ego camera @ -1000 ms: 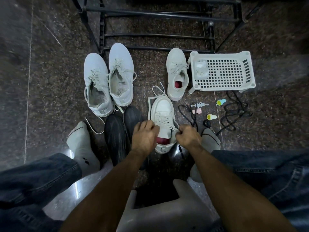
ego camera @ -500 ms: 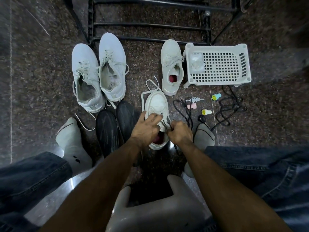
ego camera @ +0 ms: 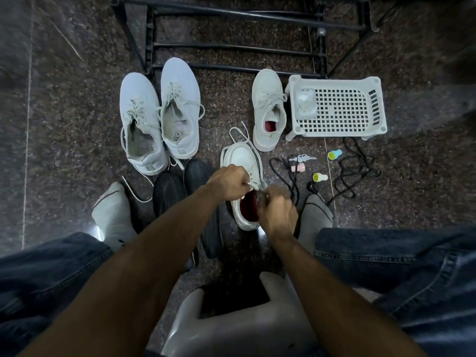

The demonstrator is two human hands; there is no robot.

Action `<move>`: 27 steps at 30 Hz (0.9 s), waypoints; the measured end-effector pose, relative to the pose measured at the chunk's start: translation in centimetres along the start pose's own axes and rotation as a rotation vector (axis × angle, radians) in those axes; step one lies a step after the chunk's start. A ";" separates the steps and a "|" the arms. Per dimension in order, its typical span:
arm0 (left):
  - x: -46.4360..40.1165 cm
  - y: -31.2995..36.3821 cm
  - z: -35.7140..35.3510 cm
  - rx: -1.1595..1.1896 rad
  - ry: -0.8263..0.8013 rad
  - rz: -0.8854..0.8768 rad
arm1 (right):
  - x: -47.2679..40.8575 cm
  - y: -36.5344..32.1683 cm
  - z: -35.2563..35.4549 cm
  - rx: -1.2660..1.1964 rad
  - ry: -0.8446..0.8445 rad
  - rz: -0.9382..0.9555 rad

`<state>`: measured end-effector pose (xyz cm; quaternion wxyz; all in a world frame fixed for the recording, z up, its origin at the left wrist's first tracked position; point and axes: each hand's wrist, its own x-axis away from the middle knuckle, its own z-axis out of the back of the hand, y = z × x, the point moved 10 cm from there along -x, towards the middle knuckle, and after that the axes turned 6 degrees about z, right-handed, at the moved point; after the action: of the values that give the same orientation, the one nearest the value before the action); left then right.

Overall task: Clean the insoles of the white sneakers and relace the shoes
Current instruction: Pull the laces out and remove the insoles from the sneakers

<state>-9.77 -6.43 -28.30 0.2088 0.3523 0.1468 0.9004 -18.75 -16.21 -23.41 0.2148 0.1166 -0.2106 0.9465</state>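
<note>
A white sneaker (ego camera: pixel 242 161) with a red insole (ego camera: pixel 249 207) lies on the floor between my feet, toe pointing away. My left hand (ego camera: pixel 228 182) and my right hand (ego camera: pixel 277 210) meet over its tongue, both pinching its white lace (ego camera: pixel 257 186). The lace's free loop (ego camera: pixel 238 136) trails past the toe. Its matching sneaker (ego camera: pixel 269 109), also red inside, stands laced further back. A second pair of white sneakers (ego camera: pixel 159 117) sits at the left.
A white perforated plastic basket (ego camera: pixel 337 109) lies upside down at the right, in front of a black metal rack (ego camera: pixel 231 45). Black laces (ego camera: pixel 353 171), keys (ego camera: pixel 301 158) and small coloured caps (ego camera: pixel 320 177) lie right of the shoe. Black shoes (ego camera: pixel 185 191) lie left of it.
My hands came together over the sneaker's tongue and drew the lace up. The right hand shifted inward and nearer to me, uncovering more of the red insole.
</note>
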 end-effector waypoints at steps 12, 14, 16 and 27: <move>0.3 -1.5 -0.5 0.234 -0.004 0.175 | 1.0 -1.7 -3.4 0.002 -0.309 -0.064; 0.5 -1.5 -0.7 0.251 -0.009 0.181 | 0.5 -1.3 -4.8 -0.002 -0.355 -0.129; 0.8 -1.4 -1.1 0.268 -0.001 0.189 | -0.2 -0.6 -6.4 -0.023 -0.399 -0.190; 0.9 -1.8 -1.8 0.349 0.034 0.194 | -2.9 0.2 -10.9 0.049 -0.565 -0.183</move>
<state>-11.12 -4.69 -29.77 0.0543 0.3805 0.2694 0.8830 -17.69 -12.51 -33.98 0.2291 0.3993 -0.2279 0.8580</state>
